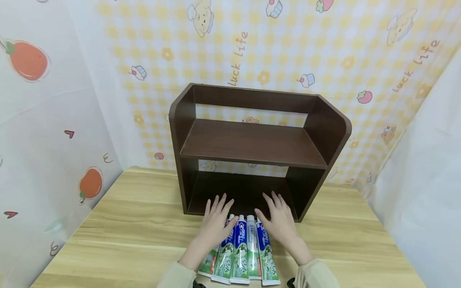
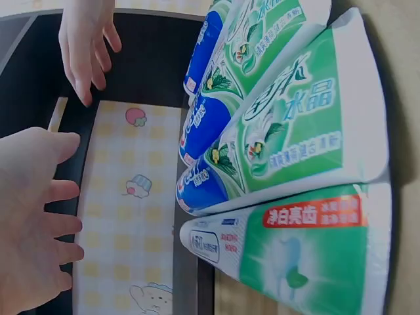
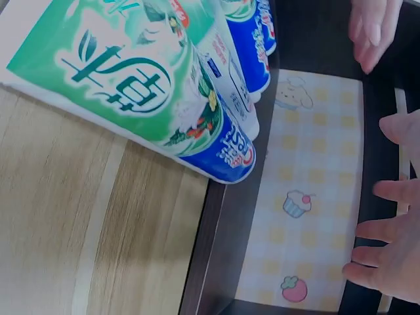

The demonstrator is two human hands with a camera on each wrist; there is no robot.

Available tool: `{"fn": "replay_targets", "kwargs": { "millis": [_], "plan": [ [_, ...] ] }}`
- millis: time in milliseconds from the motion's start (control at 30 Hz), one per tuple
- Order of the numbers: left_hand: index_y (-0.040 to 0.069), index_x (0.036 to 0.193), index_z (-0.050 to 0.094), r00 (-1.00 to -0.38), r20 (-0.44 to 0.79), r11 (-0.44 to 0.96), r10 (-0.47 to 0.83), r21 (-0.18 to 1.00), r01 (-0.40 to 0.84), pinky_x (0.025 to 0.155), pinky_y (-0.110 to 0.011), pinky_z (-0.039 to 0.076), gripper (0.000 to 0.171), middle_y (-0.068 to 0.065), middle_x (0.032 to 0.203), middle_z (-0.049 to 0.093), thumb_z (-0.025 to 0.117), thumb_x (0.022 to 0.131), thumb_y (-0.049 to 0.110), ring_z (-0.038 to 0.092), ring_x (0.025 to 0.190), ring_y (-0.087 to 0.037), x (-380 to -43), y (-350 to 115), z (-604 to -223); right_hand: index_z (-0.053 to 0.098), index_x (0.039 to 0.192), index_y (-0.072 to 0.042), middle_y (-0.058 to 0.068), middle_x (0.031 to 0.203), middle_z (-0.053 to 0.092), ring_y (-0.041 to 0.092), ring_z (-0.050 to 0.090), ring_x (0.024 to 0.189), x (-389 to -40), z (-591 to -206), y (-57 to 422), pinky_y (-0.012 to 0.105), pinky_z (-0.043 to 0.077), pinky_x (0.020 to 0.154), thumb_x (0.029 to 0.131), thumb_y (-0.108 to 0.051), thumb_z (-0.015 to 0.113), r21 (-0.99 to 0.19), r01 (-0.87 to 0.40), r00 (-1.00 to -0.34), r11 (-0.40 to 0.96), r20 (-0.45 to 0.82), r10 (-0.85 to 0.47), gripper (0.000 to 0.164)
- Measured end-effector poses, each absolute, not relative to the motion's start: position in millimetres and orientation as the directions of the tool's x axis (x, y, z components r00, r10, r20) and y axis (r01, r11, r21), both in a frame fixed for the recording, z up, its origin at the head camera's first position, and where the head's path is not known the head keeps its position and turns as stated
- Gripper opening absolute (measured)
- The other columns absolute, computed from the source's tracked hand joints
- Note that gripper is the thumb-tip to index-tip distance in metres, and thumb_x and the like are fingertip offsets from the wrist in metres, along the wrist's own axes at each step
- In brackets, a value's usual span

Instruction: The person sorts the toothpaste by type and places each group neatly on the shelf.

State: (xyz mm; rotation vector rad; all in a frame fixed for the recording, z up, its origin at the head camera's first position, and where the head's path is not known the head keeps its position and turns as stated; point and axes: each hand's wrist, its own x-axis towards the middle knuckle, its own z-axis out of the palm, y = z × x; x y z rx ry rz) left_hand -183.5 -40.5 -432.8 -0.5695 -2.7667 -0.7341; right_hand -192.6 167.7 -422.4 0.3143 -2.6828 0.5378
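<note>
Several toothpaste tubes lie side by side, fanned out on the table, caps toward a dark brown two-level shelf. Most have blue cap ends and green bodies; a white and green tube lies among them. My left hand hovers over the left tubes with fingers spread toward the lower compartment. Beside the rightmost tube, my right hand reaches the same way, fingers extended. Neither hand holds anything. In the left wrist view, a green tube with a red label shows at the near end of the row.
The shelf's upper board and side panels frame open compartments. A wooden-grain table extends on both sides. Behind stands a yellow checked wall covering; white coverings flank the table.
</note>
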Motion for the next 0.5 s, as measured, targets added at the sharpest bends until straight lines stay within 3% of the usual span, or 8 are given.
{"fn": "replay_targets", "kwargs": {
  "millis": [233, 500],
  "plan": [
    [0.005, 0.132, 0.046, -0.926, 0.304, 0.713, 0.223, 0.597, 0.368, 0.11, -0.063, 0.012, 0.047, -0.019, 0.141, 0.04, 0.045, 0.095, 0.035, 0.03, 0.132, -0.044, -180.7, -49.8, -437.6, 0.051, 0.125, -0.003, 0.024, 0.126, 0.051, 0.041, 0.048, 0.115, -196.7, -417.9, 181.6, 0.056, 0.041, 0.094, 0.081, -0.028, 0.068, -0.414, -0.349, -0.808, 0.841, 0.587, -0.046, 0.054],
    [0.004, 0.132, 0.045, -0.952, 0.241, 0.646, 0.188, 0.7, 0.304, 0.108, -0.064, 0.014, 0.048, -0.02, 0.139, 0.041, 0.045, 0.095, 0.035, 0.034, 0.129, -0.043, -180.8, -59.4, -444.9, 0.05, 0.122, 0.001, 0.025, 0.12, 0.05, 0.039, 0.045, 0.113, -199.1, -409.8, 196.9, 0.052, 0.038, 0.093, 0.079, -0.013, 0.069, -0.577, -0.397, -0.763, 0.714, 0.64, 0.093, 0.048]
  ]
}}
